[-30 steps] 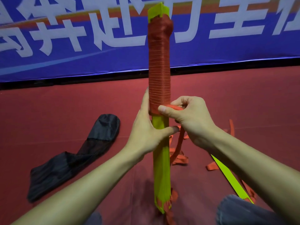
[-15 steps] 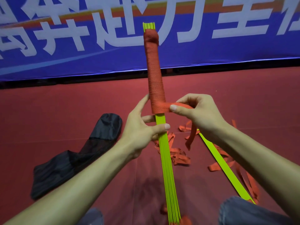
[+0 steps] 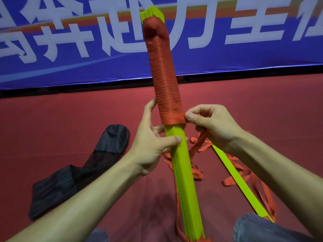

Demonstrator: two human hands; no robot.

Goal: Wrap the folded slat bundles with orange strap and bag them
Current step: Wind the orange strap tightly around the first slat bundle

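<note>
The left hand [image 3: 150, 145] grips the yellow-green slat bundle [image 3: 183, 172] just below the wrapping, thumb across its front. The right hand [image 3: 215, 126], at three o'clock from it, pinches the orange strap [image 3: 173, 117] against the bundle's edge. The bundle stands leaning toward eleven o'clock, its upper half wrapped. A black bag [image 3: 78, 172] lies on the floor [image 3: 52, 123] at eight o'clock, a loose slat [image 3: 239, 182] at four.

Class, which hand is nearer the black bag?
Left. The left hand holds the bundle just right of the bag; the right hand pinches strap beyond it.
</note>
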